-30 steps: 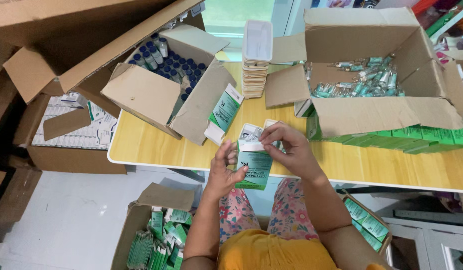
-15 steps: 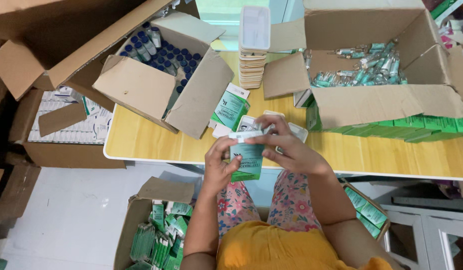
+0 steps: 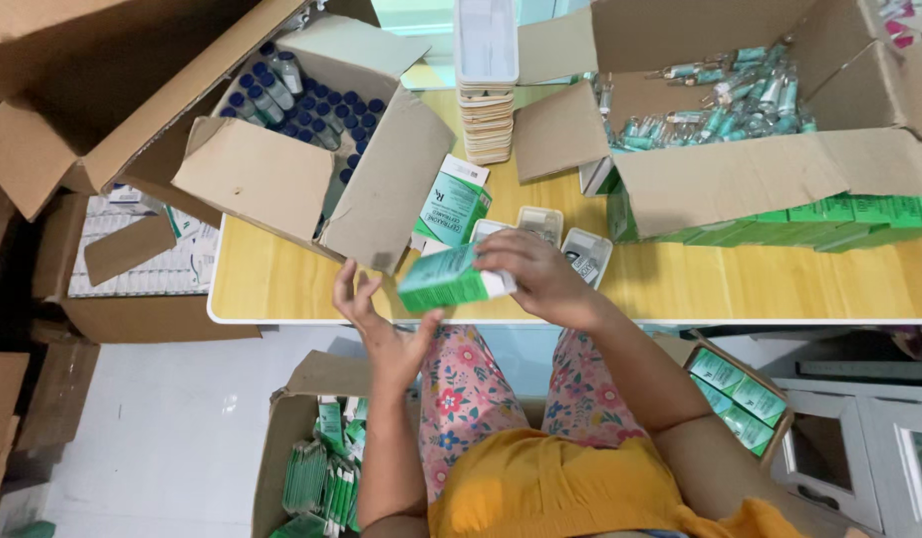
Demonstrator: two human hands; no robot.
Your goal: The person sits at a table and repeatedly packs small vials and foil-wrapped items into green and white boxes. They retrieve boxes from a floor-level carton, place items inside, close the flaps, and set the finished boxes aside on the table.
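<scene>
our right hand (image 3: 540, 274) grips a small green carton (image 3: 449, 281) over the table's (image 3: 281, 289) near edge — left hand (image 3: 386, 324) open beside it. we judge the carton mid-assembly; closing its flap needs both hands.

It looked like a small packing room for medicines — open cardboard boxes crowded the pale wooden table (image 3: 281, 284), one full of blue-capped vials (image 3: 311, 95), another of loose ampoules (image 3: 720, 100). Flat green cartons (image 3: 321, 478) filled a box on the floor — stacked plastic trays (image 3: 488, 110) stood behind.
</scene>
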